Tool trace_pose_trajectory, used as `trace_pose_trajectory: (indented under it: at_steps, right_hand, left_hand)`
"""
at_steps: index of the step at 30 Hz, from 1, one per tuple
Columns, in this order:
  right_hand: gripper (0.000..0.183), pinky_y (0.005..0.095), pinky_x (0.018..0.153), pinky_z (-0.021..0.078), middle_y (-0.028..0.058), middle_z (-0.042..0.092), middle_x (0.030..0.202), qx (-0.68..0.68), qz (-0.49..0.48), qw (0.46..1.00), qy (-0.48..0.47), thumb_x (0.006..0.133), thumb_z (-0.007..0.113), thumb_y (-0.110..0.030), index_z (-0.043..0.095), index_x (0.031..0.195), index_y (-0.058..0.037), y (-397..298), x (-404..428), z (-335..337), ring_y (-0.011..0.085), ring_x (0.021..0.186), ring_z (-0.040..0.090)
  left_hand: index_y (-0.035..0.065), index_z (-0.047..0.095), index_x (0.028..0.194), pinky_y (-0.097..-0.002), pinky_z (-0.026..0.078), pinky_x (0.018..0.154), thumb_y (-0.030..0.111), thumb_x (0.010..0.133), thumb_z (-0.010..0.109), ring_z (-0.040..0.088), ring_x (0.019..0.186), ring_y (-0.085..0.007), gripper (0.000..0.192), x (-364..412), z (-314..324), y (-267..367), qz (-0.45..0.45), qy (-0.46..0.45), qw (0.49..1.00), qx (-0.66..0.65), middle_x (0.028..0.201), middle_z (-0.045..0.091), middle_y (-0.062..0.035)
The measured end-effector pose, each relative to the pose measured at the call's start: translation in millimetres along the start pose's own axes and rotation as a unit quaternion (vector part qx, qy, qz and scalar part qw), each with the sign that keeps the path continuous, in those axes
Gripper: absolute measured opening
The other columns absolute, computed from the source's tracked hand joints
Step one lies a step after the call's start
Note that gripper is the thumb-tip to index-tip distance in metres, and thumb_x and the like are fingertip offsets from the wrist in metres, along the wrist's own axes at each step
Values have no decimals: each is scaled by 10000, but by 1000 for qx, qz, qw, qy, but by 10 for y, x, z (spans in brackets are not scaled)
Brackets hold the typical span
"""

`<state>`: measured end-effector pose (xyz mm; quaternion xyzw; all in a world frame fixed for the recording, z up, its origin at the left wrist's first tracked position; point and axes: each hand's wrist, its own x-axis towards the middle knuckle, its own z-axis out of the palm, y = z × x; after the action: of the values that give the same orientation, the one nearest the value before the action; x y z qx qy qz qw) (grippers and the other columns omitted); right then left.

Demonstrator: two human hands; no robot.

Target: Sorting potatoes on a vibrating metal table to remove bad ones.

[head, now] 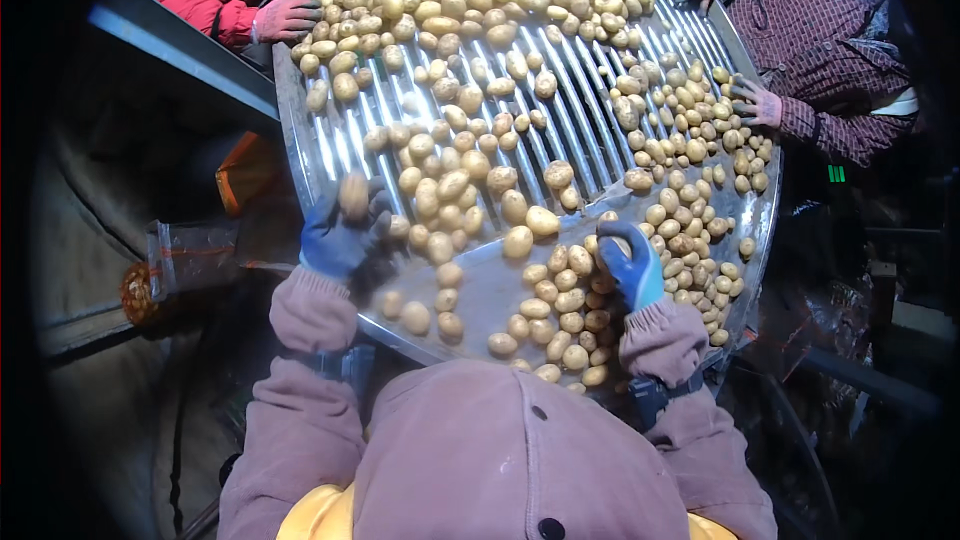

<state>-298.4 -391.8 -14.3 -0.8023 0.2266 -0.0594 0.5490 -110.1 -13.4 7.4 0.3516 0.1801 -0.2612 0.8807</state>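
My left hand [334,236], in a blue-coated work glove, is at the left edge of the sorting table. A potato [354,197], blurred, rests among its fingers. My right hand [632,262], in a matching glove, curls over the metal sheet at the table's near end. Between its thumb and fingers shows part of a potato [620,245]. Several potatoes [562,307] lie in a loose group just left of that hand. Farther off, more potatoes [450,187] sit on the shiny metal bars [551,97].
One co-worker's gloved hand [287,19] reaches in from the upper left. Another person's gloved hands [759,103] touch the right side. A raised metal rim [304,157] borders the table. A filled net bag [139,292] stands lower left. Potatoes crowd the far end.
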Motion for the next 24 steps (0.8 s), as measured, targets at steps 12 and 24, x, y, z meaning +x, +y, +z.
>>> trace_pose_trajectory:
  at_steps: [12, 24]
  right_hand:
    - [550, 433, 935, 511, 98, 500, 1331, -508, -93, 839, -170, 823, 658, -137, 525, 1342, -263, -540, 977, 710, 291, 1194, 554]
    - [403, 276, 721, 557, 86, 651, 1060, 464, 113, 879, -22, 983, 573, -288, 563, 1299, -36, -296, 15, -31, 176, 867, 633]
  left_hand:
    - [102, 612, 1278, -374, 514, 830, 330, 912, 660, 647, 980, -256, 434, 338, 844, -559, 177, -64, 678, 711, 1160, 654, -138]
    - [191, 677, 1223, -421, 517, 936, 363, 874, 672, 611, 1185, -291, 389, 1067, 1469, -1113, -15, -80, 299, 951, 1269, 640, -105]
